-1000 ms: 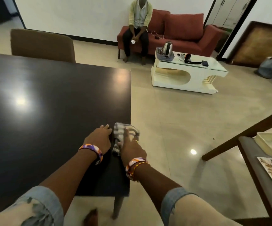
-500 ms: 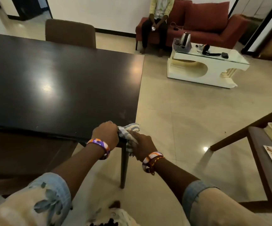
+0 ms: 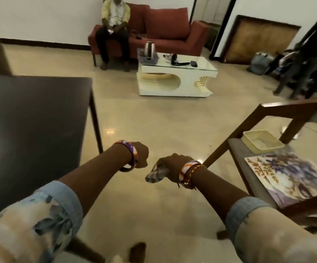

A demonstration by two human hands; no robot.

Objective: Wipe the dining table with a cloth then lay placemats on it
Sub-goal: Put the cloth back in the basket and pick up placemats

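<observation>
The right hand (image 3: 172,166) grasps the crumpled checked cloth (image 3: 155,173), which hangs from its curled fingers over the floor (image 3: 153,118), off the table. The left hand (image 3: 140,155) is just beside it, apart from the cloth, fingers curled into a fist with nothing in it. Both hands hover to the right of the dark dining table (image 3: 34,130), past its corner. Further right, a chair (image 3: 267,149) carries floral placemats (image 3: 290,177) lying flat on its seat, with a pale tray (image 3: 262,142) behind them. Beyond stand a white coffee table (image 3: 176,80) with a kettle (image 3: 150,49) and a red sofa (image 3: 163,31) where a person (image 3: 115,25) sits
</observation>
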